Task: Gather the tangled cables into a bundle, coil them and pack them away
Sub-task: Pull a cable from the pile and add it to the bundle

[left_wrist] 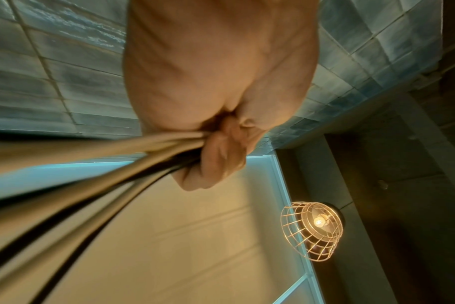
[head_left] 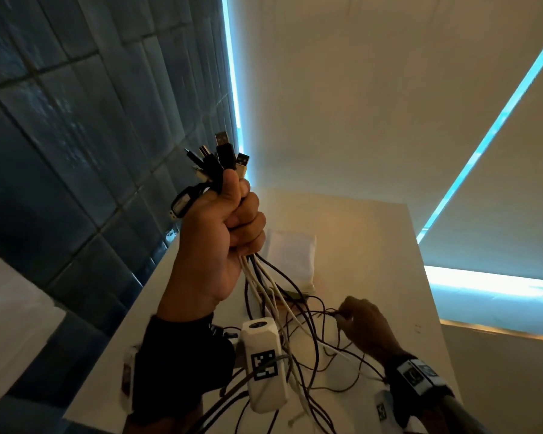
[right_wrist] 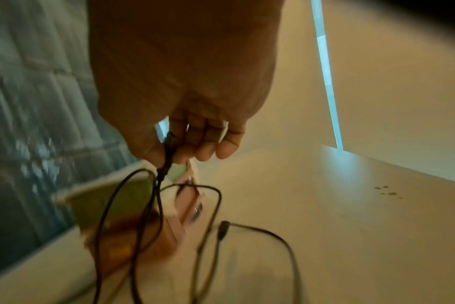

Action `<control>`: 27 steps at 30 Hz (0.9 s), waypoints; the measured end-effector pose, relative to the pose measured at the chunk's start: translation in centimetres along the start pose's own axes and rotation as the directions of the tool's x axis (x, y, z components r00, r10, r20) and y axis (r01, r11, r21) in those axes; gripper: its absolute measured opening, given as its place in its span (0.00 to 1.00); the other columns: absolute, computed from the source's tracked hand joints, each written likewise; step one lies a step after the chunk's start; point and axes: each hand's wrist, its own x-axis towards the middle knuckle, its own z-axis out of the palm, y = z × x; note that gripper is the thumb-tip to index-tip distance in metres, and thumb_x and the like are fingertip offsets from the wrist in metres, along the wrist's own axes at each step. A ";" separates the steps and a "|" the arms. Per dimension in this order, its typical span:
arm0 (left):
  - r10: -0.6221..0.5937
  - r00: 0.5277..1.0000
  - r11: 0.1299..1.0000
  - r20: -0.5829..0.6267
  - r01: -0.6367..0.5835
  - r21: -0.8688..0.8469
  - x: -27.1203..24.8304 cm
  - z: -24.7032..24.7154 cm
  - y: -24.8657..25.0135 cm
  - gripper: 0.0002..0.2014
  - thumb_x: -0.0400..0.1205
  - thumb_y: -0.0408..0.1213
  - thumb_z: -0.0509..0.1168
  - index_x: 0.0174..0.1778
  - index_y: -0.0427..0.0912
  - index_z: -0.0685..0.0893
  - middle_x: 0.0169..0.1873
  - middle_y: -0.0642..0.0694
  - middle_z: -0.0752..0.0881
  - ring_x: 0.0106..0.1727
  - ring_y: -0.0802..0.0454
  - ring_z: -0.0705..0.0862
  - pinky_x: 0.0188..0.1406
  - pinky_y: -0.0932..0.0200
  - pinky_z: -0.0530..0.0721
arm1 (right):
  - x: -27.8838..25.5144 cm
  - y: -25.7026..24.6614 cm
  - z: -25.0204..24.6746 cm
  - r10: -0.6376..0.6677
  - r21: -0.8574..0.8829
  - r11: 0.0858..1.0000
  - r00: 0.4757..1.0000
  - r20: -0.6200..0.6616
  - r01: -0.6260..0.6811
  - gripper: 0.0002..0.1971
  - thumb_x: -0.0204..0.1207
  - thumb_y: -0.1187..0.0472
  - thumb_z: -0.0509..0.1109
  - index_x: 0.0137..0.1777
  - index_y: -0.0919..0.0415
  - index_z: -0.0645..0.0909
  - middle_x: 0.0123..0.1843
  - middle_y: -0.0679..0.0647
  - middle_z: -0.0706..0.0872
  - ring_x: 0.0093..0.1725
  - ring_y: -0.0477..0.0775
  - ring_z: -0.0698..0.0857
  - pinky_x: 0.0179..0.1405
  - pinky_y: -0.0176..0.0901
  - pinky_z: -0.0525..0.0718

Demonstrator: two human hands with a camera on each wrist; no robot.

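Observation:
My left hand point(head_left: 232, 220) is raised high above the table and grips a bundle of black and white cables point(head_left: 264, 277). Their USB plugs point(head_left: 223, 155) stick up out of my fist. The left wrist view shows the same cables point(left_wrist: 117, 168) streaming out of the fist point(left_wrist: 216, 156). The loose ends hang down in a tangle point(head_left: 311, 339) over the white table point(head_left: 373, 245). Lower right, my right hand point(head_left: 358, 321) pinches the plug end of one thin black cable point(right_wrist: 169, 148) between thumb and fingers, just above the tabletop.
A white cloth pouch point(head_left: 292, 258) lies on the table behind the cables. A flat box or packet point(right_wrist: 133, 216) sits under the loose black cable loops. Blue tiled wall point(head_left: 76, 136) runs along the left. A wire-caged lamp point(left_wrist: 312, 228) hangs overhead.

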 end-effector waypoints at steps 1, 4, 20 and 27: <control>0.002 1.000 1.000 -0.013 -0.002 0.023 0.2 0.1 -0.3 0.13 0.81 0.49 0.55 0.36 0.45 0.67 0.19 0.55 0.64 0.16 0.63 0.59 0.14 0.67 0.58 | 0.4 -0.4 -0.9 0.004 0.135 0.991 0.997 -0.072 0.006 0.06 0.76 0.57 0.72 0.40 0.55 0.79 0.39 0.49 0.84 0.39 0.50 0.83 0.38 0.42 0.83; -0.012 0.999 0.996 -0.053 0.016 0.085 1.0 0.6 -1.5 0.13 0.81 0.46 0.55 0.34 0.45 0.65 0.19 0.54 0.62 0.16 0.61 0.58 0.14 0.65 0.56 | 1.3 -3.2 -4.0 0.172 0.652 0.758 0.969 -0.179 -0.014 0.10 0.77 0.60 0.73 0.46 0.66 0.77 0.42 0.56 0.90 0.44 0.56 0.88 0.46 0.53 0.87; -0.054 0.986 0.855 -0.158 0.127 0.502 1.2 0.3 -4.4 0.14 0.83 0.47 0.62 0.42 0.37 0.77 0.20 0.51 0.68 0.18 0.59 0.64 0.17 0.66 0.64 | 0.0 -17.8 -12.2 -0.162 0.820 0.434 0.928 -0.335 0.372 0.11 0.78 0.61 0.68 0.49 0.69 0.72 0.30 0.63 0.83 0.23 0.59 0.78 0.21 0.48 0.78; -0.002 0.991 0.874 -0.137 0.068 0.480 1.0 0.6 -4.2 0.19 0.77 0.53 0.62 0.42 0.37 0.78 0.20 0.50 0.68 0.18 0.57 0.63 0.17 0.63 0.62 | -0.9 -16.5 -11.3 -0.214 0.791 0.464 0.917 -0.336 0.399 0.05 0.80 0.68 0.67 0.43 0.69 0.79 0.29 0.56 0.82 0.25 0.47 0.75 0.24 0.37 0.73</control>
